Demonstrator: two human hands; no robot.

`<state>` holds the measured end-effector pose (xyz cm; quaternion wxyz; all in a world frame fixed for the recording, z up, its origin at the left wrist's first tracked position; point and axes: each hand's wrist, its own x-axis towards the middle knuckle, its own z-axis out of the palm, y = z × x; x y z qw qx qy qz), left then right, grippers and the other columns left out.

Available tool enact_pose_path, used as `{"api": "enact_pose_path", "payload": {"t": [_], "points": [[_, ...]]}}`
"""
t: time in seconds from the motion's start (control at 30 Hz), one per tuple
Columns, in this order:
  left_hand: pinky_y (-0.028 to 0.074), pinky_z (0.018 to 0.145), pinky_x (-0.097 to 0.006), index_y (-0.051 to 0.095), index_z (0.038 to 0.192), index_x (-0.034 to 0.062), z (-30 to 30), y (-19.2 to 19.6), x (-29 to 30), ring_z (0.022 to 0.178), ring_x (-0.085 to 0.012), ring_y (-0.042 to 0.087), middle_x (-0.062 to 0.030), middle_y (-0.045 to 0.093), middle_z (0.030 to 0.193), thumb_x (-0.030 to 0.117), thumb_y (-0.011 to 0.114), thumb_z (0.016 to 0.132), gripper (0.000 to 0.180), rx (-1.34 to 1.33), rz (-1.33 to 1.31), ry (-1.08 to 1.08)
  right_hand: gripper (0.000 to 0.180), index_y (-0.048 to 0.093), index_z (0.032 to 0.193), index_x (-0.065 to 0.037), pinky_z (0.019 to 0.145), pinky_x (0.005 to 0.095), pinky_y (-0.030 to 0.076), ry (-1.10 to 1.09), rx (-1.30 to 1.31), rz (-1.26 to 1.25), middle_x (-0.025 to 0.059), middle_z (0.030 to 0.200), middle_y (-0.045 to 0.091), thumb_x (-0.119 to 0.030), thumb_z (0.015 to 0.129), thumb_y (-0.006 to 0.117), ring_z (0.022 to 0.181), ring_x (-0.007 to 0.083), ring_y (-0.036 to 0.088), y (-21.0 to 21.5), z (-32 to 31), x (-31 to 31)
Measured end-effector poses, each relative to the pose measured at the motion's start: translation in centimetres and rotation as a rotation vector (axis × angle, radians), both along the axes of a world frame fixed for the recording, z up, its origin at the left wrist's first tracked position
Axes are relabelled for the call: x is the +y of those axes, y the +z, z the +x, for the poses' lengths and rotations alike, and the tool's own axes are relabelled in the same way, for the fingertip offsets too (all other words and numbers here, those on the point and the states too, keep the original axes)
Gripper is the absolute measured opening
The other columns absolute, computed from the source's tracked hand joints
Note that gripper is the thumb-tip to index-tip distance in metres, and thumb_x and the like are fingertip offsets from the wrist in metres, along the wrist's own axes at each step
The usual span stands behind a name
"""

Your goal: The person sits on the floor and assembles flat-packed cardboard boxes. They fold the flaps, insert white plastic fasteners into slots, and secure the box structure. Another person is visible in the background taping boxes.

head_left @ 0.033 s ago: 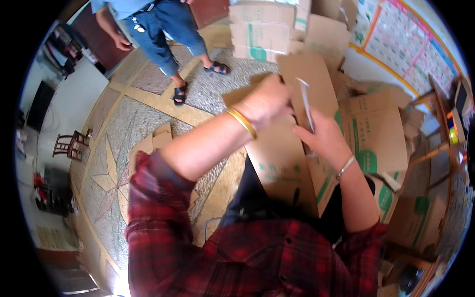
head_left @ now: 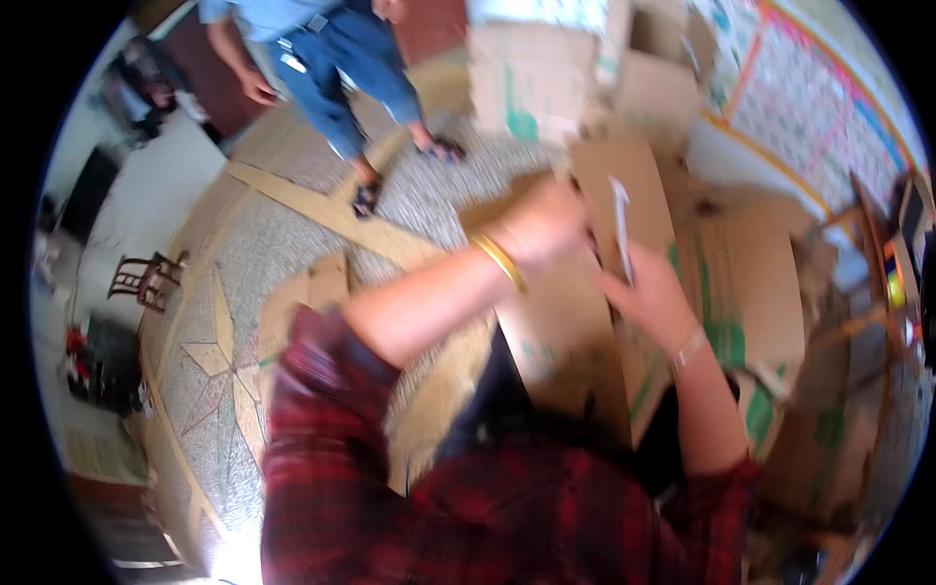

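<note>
An opened brown cardboard box (head_left: 561, 336) with green print rests upright across my lap, its flap (head_left: 624, 175) standing up at the far end. My left hand (head_left: 546, 224), with a gold bangle on the wrist, is closed at the box's far edge. Motion smears it, and what its fingers hold is hidden. My right hand (head_left: 655, 297), wearing a silver-coloured bracelet, is closed at the box's right side. A thin white strip (head_left: 622, 224) rises from between its thumb and fingers, in front of the flap.
A person (head_left: 327, 83) in blue clothes and dark sandals stands ahead to the left. Cardboard boxes (head_left: 531, 78) are stacked at the back, with more boxes (head_left: 746, 283) on my right. Flattened cardboard (head_left: 302, 288) lies on the floor at left. A small wooden chair (head_left: 144, 281) stands farther left.
The whole view has shifted slightly, so most things sit lower and farther right, with more blur. Both hands remain at the box, the white strip still at my right hand.
</note>
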<state>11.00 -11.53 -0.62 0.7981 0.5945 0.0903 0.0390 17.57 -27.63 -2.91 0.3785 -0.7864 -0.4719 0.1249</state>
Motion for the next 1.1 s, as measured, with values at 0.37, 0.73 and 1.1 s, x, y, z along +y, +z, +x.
{"api": "enact_pose_path", "payload": {"t": [0.37, 0.73, 1.1], "points": [[0.049, 0.066, -0.029, 0.047, 0.11, 0.0, 2.1, -0.6, -1.8, 0.086, -0.0149, 0.056, -0.0073, 0.055, 0.097, 0.012, 0.054, 0.082, 0.031, 0.052, 0.012, -0.034, 0.034, 0.058, 0.089, 0.0, 0.055, 0.0399, 0.045, -0.11, -0.018, -0.014, 0.0187, 0.063, 0.058, -0.029, 0.073, 0.067, 0.058, 0.0341, 0.058, -3.0, 2.7, -0.9], [0.046, 0.085, -0.037, 0.06, 0.112, 0.0219, -0.6, -7.8, 10.6, 0.098, -0.0332, 0.057, -0.0157, 0.056, 0.112, 0.003, 0.048, 0.078, 0.041, 0.026, 1.631, -0.329, 0.035, 0.057, 0.095, 0.001, 0.055, 0.0434, 0.043, -0.056, -0.02, -0.072, 0.0199, 0.061, 0.055, -0.027, 0.075, 0.064, 0.058, 0.0376, 0.055, -4.5, 1.7, -3.1], [0.043, 0.091, -0.04, 0.035, 0.134, 0.029, -1.2, -12.7, 16.7, 0.113, -0.0364, 0.046, -0.0198, 0.045, 0.125, -0.01, 0.046, 0.07, 0.076, -0.173, 1.844, -0.003, 0.032, 0.052, 0.076, 0.002, 0.052, 0.0397, 0.04, -0.102, 0.033, -0.109, 0.0178, 0.059, 0.051, -0.028, 0.08, 0.061, 0.055, 0.033, 0.051, -5.5, 2.7, -3.4]]}}
